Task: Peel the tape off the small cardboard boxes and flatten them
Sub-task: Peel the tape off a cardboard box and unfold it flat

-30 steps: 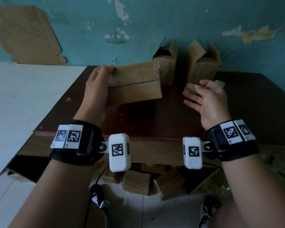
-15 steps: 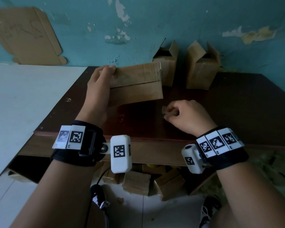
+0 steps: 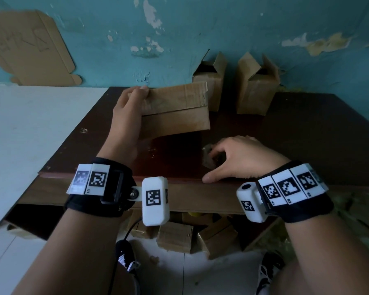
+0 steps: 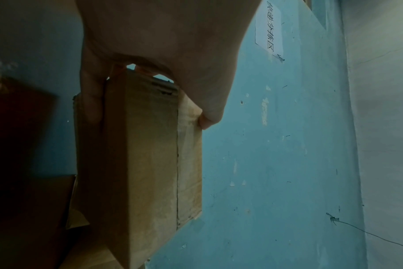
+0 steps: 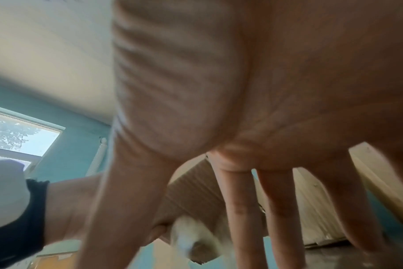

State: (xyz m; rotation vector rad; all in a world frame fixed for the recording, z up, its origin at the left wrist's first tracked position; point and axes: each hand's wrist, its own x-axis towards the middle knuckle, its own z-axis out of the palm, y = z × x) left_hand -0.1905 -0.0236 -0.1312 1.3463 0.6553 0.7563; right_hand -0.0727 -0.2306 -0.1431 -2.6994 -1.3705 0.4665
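Right hand, raised and empty a second earlier, came down on dark wooden table, fingers spread over crumpled translucent tape wad, grasp unclear. Left hand kept clamping brown cardboard box above table's far left part: tape off, flattening next.

**Dim room, daylight from one window**

The head view is underexposed, the dark wooden table nearly black, and straight edges bow toward the corners. The right wrist view is smeared by motion blur; its only bright patch is the window, blown pale. The left wrist view is murky and grainy, the cardboard box shaded on its left face, the teal wall evenly lit
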